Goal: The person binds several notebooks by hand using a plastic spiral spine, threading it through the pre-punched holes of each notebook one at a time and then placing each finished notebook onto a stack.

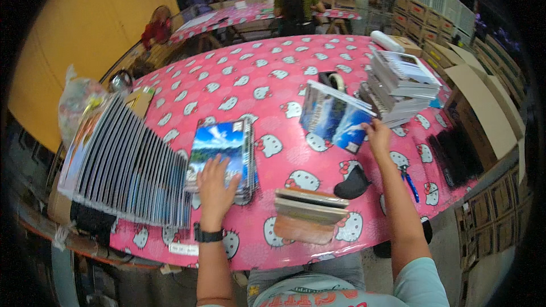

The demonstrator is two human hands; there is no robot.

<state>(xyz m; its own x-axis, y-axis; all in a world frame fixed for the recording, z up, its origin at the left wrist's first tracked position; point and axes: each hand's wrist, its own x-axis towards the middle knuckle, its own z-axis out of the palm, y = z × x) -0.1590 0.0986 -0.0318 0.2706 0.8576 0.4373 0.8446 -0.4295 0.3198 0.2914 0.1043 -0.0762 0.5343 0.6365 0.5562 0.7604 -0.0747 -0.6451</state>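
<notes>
My left hand (216, 185) lies with fingers spread on a small stack of spiral notebooks (217, 143), whose top cover shows blue sky over green hills. Its wrist wears a dark watch. Farther right, my right hand (376, 135) pinches the right edge of a notebook (348, 128) with a blue picture cover. This one lies tilted among a few similar notebooks; how many is hard to tell. Left of my left hand, a long row of notebooks (128, 165) leans fanned out, edges up. Behind my right hand rises a tall stack of notebooks (404, 82).
Close to me lie a bundle of tan and brown blocks or pads (310, 213), a black pouch-like item (351, 183) and a blue pen-like tool (410, 185). A tape roll (336, 82) sits behind the notebooks. Cartons (483, 113) flank the right side; a plastic bag (82, 102) stands left.
</notes>
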